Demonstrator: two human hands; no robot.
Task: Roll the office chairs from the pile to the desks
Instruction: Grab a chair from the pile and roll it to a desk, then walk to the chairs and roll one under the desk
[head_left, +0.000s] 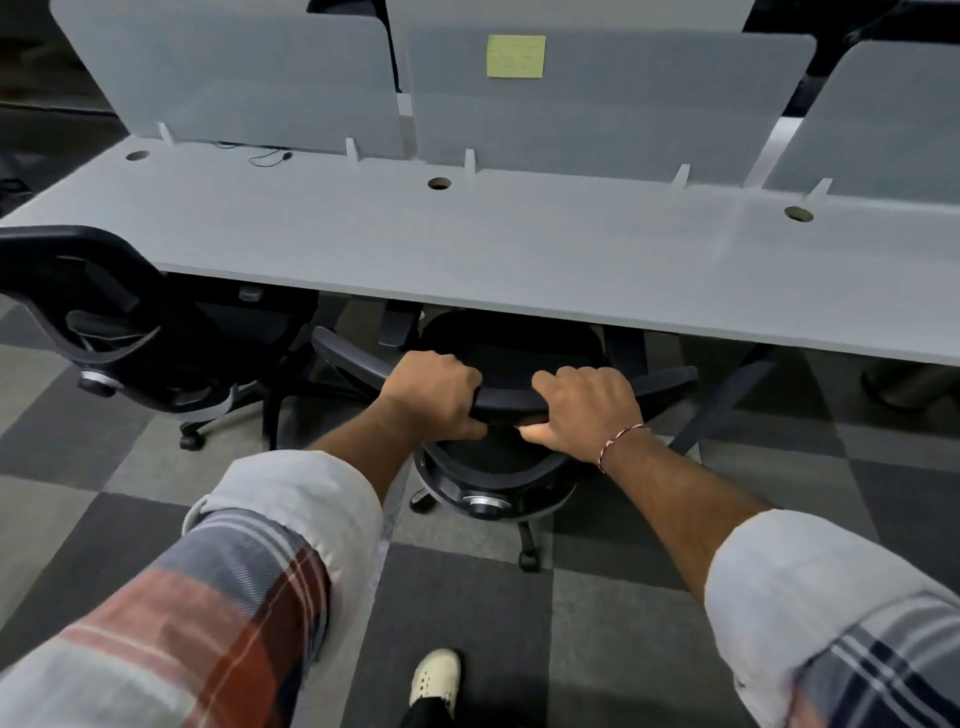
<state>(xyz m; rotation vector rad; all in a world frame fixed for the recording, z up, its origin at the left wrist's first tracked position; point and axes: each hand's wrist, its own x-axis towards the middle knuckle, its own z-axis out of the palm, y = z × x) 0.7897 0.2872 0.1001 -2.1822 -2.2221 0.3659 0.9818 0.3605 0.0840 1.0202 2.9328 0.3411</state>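
fingers (457, 371) of the left hand (431, 395) curl over the top rail of a black mesh office chair (506, 401), thumb tucked beneath. beside it, the right hand (587, 410) clamps the same rail the same way, a red-and-white thread bracelet (618, 441) at its wrist. the two hands sit close together near the middle of the rail, not touching.

the chair faces a long grey desk (467, 249), its seat pushed under the desk's front edge and its backrest outside it, casters (529, 561) on grey checkered carpet tiles (130, 467). a dark desk leg (727, 400) slants down just to the right of the chair. to the left, a second black office chair (130, 322) stands at the same desk, turned at an angle, near the first but apart.

on the desk, three round cable holes (439, 183) and a thin black cable (270, 157) lie before frosted grey divider screens (234, 78). a yellow sticky note (516, 56) is stuck to the middle screen, its writing too faint to read. rolled plaid sleeves (249, 571) frame the bottom, and a pale shoe (435, 678) stands on the carpet behind the chair.
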